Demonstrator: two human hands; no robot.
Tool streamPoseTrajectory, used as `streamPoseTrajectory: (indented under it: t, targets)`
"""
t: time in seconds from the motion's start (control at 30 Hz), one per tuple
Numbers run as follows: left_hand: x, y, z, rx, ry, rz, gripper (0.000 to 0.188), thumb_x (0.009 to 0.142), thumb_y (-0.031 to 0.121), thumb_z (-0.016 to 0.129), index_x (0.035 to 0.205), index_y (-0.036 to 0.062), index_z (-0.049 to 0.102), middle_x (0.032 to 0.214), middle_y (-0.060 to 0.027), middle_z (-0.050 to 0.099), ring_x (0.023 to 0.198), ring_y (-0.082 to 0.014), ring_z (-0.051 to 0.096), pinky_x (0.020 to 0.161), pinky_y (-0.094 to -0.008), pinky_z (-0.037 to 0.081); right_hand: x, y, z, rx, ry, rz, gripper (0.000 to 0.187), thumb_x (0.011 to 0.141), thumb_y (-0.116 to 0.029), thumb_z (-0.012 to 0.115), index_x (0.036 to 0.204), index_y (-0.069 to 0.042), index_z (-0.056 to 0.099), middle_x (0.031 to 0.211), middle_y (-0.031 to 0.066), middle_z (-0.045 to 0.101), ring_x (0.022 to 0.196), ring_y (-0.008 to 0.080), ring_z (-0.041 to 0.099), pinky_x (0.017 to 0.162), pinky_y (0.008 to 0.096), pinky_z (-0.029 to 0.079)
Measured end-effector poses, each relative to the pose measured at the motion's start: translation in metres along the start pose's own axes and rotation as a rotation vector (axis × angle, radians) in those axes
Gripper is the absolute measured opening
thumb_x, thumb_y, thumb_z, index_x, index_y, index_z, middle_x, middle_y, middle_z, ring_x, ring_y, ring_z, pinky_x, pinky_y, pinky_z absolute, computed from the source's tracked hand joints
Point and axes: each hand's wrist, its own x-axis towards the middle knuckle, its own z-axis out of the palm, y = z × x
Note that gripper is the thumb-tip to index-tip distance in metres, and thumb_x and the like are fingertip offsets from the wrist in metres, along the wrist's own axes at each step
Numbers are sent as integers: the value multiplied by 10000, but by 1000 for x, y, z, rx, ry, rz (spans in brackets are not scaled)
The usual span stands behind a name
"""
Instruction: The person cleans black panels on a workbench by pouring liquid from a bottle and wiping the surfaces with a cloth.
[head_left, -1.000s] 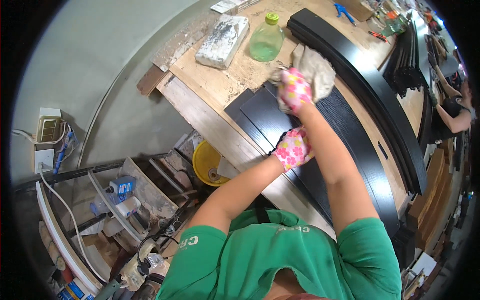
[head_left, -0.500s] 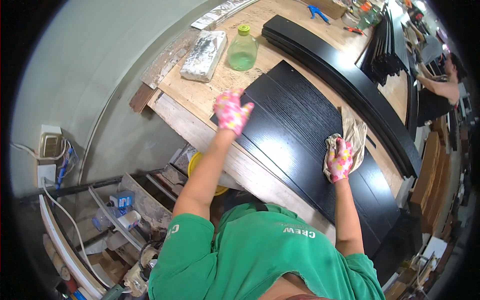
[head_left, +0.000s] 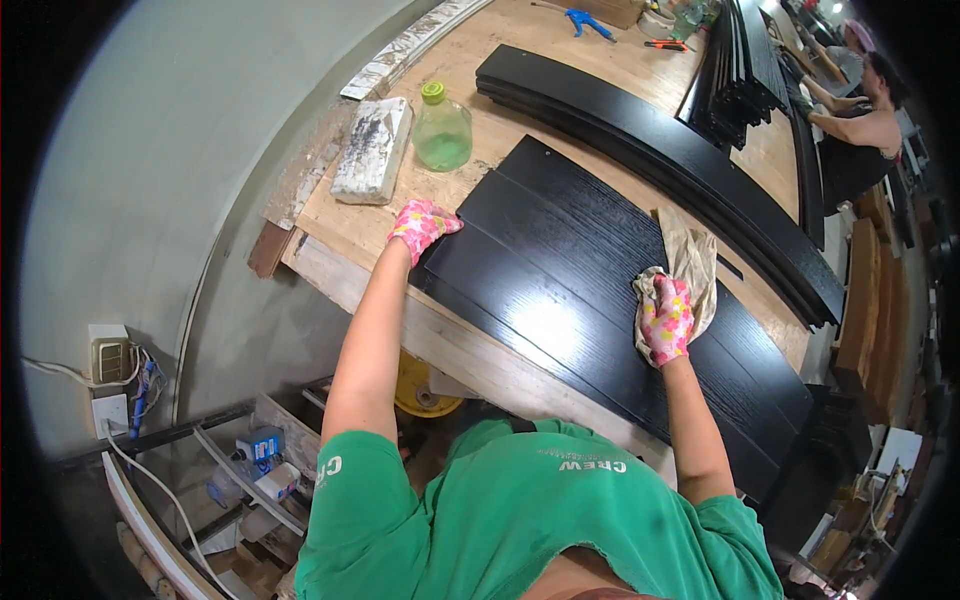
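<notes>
A glossy black wood-grain panel (head_left: pixel 560 250) with grooves along its length lies in front of me on the workbench. My left hand (head_left: pixel 424 226), in a pink floral glove, grips the panel's left end, fingers closed at its edge. In a matching glove, my right hand (head_left: pixel 666 318) is closed on a crumpled beige cloth (head_left: pixel 690 255) that rests on the panel toward its right part. Part of the cloth spreads loosely past the fingers over the panel's far edge.
Beyond the panel lies a stack of long black boards (head_left: pixel 640 140). A bottle of green liquid (head_left: pixel 442 130) and a paint-smeared white block (head_left: pixel 372 152) stand at the left. A blue air gun (head_left: pixel 590 24) lies farther back. A co-worker (head_left: pixel 865 130) works at the far right.
My left hand has come down from beside the panel's left end and closed on its edge. My right hand keeps its hold on the cloth. The whole view has shifted slightly.
</notes>
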Motion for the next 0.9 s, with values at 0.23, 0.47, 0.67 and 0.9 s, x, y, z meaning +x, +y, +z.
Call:
streamPoseTrajectory:
  t: [0.23, 0.47, 0.67, 0.9]
  targets:
    - [17, -19, -9, 178, 6, 114, 350, 678, 239, 786, 951, 33, 713, 944, -130, 685, 887, -226, 633, 805, -318, 471, 9, -2, 6, 40, 17, -42, 299, 748, -103, 653, 1036, -93, 574, 972, 134, 564, 931, 332, 557, 779, 408, 468]
    - [17, -14, -3, -499, -32, -62, 296, 852, 178, 613, 992, -83, 606, 1001, -188, 651, 893, -270, 645, 780, -349, 535, 9, 8, 4, 38, 109, -101, 279, 764, -89, 603, 1041, -96, 578, 944, 149, 569, 882, 346, 565, 774, 413, 469]
    - [4, -7, -2, -91, -41, -4, 391, 671, 221, 808, 954, -23, 692, 1074, -178, 634, 934, -229, 609, 840, -327, 461, 2, -1, -3, 98, 26, 19, 241, 761, -120, 630, 1001, -119, 615, 922, 121, 561, 892, 328, 548, 754, 414, 462]
    - [21, -30, 8, -90, 65, 64, 372, 690, 252, 799, 929, -17, 704, 948, -163, 678, 891, -228, 627, 823, -319, 468, -4, -5, -13, 137, 5, 61, 244, 779, -133, 619, 1022, -125, 605, 965, 115, 565, 921, 321, 559, 782, 397, 464]
